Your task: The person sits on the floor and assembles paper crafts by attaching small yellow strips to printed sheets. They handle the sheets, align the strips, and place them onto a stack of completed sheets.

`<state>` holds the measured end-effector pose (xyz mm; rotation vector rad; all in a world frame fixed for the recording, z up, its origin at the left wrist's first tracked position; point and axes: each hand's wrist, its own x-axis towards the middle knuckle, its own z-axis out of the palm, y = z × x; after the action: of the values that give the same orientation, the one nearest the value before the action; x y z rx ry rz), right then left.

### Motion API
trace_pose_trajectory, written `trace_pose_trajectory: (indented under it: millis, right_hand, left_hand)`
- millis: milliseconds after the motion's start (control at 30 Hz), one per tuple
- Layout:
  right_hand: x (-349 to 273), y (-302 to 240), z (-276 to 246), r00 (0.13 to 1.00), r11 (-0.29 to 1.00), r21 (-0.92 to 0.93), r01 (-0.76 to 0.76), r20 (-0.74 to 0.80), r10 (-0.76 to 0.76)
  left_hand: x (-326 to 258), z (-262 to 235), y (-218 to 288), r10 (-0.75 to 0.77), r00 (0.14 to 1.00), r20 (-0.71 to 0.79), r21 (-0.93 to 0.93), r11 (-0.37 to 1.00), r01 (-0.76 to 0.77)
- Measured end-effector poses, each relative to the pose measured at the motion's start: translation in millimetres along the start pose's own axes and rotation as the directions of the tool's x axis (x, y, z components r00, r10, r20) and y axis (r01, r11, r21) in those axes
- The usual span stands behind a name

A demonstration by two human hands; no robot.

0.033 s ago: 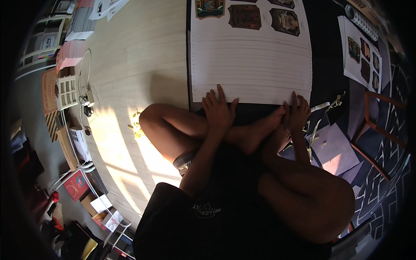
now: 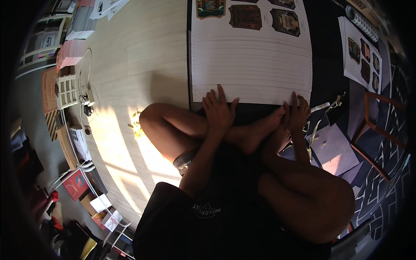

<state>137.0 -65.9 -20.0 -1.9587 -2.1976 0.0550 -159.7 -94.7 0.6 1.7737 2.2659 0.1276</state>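
Overlapping white sheets (image 2: 251,65) lie in a stepped row on a black mat (image 2: 327,56) before me, each sheet showing a narrow strip of its edge. The topmost part, at the far end, carries dark, ornate label shapes (image 2: 245,17). My left hand (image 2: 218,110) rests with fingers spread on the near edge of the lowest sheet, toward its left side. At the near right corner, my right hand (image 2: 297,113) touches the same edge, its fingers apart. Neither hand grips anything.
My crossed legs (image 2: 173,130) and bare foot (image 2: 264,128) sit close to the sheets. Right of them lie printed sheets (image 2: 362,54), a spiral-bound item (image 2: 362,22), yellowish scraps (image 2: 336,102), grey sheets (image 2: 333,147) and a brown wooden frame (image 2: 368,125). A power strip (image 2: 89,97) is at left.
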Motion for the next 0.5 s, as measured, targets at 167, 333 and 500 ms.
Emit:
trace_pose_trajectory:
  millis: [167,333,500]
  right_hand:
    - [1.8,1.3,2.2,1.0,1.0,-0.013,0.007,0.003,-0.007]
    - [-0.1,4.2,3.5,0.999,1.0,-0.01,0.014,0.03,-0.014]
    - [13.5,22.8,3.9,0.991,0.991,0.093,0.102,-0.094,-0.093]
  left_hand:
    - [1.6,0.5,-0.1,-0.012,1.0,0.001,-0.006,1.0,0.012]
    - [2.0,-3.3,-2.3,0.007,0.999,-0.032,-0.042,0.999,-0.009]
    - [8.5,-12.3,-17.6,0.021,0.986,-0.166,-0.183,0.982,-0.052]
